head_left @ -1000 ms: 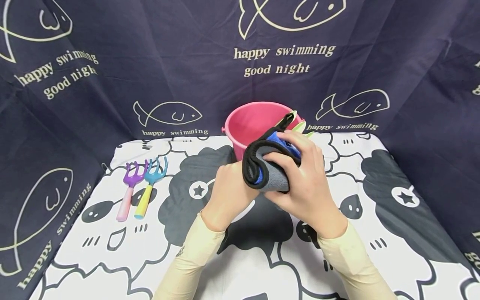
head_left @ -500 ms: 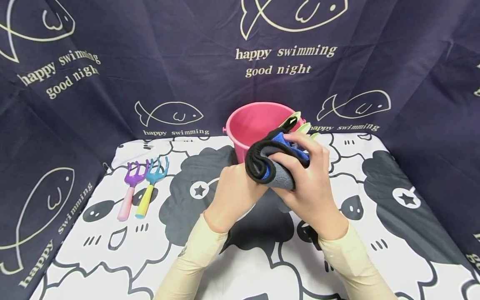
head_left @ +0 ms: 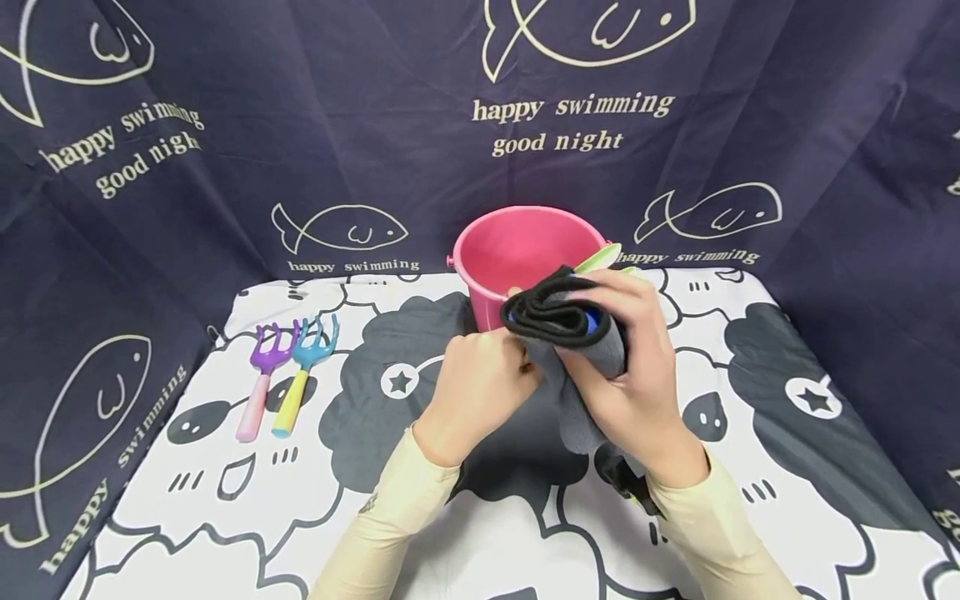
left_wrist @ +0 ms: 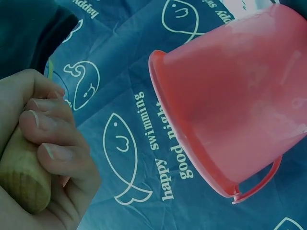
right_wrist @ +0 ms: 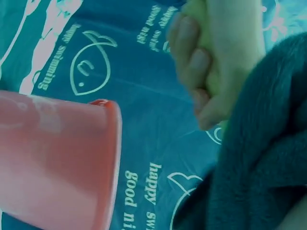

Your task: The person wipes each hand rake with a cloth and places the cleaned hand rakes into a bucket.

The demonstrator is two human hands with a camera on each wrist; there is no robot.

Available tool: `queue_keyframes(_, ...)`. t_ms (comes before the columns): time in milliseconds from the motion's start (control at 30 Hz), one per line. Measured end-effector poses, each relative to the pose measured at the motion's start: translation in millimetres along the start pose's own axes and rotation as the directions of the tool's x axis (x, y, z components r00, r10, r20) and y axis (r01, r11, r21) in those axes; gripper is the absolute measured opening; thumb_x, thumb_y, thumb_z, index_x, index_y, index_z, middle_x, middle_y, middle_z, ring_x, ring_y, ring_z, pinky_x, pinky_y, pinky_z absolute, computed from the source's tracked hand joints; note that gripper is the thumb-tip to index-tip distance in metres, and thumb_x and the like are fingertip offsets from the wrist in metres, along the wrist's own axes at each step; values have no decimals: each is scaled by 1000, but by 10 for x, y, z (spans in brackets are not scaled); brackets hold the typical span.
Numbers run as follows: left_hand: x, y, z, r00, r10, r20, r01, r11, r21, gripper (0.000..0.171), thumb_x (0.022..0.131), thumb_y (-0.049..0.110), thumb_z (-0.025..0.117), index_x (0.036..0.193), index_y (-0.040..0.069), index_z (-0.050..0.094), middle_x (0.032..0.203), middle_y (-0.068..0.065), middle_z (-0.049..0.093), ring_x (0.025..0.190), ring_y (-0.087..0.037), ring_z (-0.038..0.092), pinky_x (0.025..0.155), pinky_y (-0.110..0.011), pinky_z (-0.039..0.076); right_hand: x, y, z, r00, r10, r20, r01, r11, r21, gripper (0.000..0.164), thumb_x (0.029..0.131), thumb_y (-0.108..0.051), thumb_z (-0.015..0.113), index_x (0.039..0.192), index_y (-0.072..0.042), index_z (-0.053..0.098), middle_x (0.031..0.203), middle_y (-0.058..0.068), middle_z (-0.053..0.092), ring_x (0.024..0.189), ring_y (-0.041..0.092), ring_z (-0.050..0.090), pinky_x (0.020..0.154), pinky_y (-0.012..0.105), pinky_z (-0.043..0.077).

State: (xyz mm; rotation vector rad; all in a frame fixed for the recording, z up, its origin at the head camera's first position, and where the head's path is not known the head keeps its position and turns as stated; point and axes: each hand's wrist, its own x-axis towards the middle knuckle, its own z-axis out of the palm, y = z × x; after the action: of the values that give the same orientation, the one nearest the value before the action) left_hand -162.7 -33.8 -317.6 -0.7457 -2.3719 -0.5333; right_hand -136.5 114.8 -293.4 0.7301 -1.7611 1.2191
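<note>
Standing on the bench (head_left: pixel 225 554), the pink bucket (head_left: pixel 486 312) rose behind the gray cloth (head_left: pixel 609 348), which the right hand (head_left: pixel 641 375) gripped in bunched folds; close by, the left hand (head_left: pixel 480 387) was curled around a wooden handle (left_wrist: pixel 26 178).

In my right hand (head_left: pixel 637 379) I hold a grey cloth (head_left: pixel 558 315) edged in black, blue showing inside; it is bunched into loops at the top, with a grey flap hanging below. My left hand (head_left: pixel 480 387) grips a yellowish wooden handle (left_wrist: pixel 26 175), its butt poking out of my curled fingers. Light green tips (head_left: pixel 600 259) show beyond the cloth.
</note>
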Motion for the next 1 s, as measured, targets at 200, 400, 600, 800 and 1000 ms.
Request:
queue_keyframes(200,-2,-2,-1,999,32,-8,-31,998,57,30,69,13,65,45,18,48,42,3,47,37,-16,45,36,-38,46,-18,24,6,992,128,-14,-128,977,-169,50,72,5,77,111,16,46,120,19,61,117,22,55,104,31,40)
queue_keyframes(400,8,-14,5,1000,26,-7,-26,998,66,32,74,17,65,47,19,49,43,4,48,38,-15,48,37,-37,46,-32,78,19,992,62,-110,-105,894,-435,41,69,-19,84,101,1,70,99,28,52,97,39,46,85,50,34)
queue_keyframes(600,14,-5,2,1000,0,-12,0,998,58,27,78,21,64,55,18,50,43,4,47,38,-15,47,38,-37,47,-32,59,-7,993,79,-83,-107,897,-429,35,80,-9,74,108,9,64,94,26,68,90,34,60,79,50,47)
queue_keyframes(800,17,-16,1,1000,-17,-12,17,998,59,24,81,25,64,61,17,53,43,3,50,41,-16,53,39,-38,48,19,26,-57,990,123,68,-87,917,-389,38,82,5,50,119,8,59,108,28,60,105,37,52,91,51,42)
queue_keyframes(1000,21,-35,20,999,-19,-48,24,995,98,24,80,27,65,62,16,53,40,3,50,39,-19,54,35,-38,46,43,45,-75,995,88,-44,-98,900,-424,34,84,2,65,117,2,56,99,32,46,92,36,44,76,41,37)
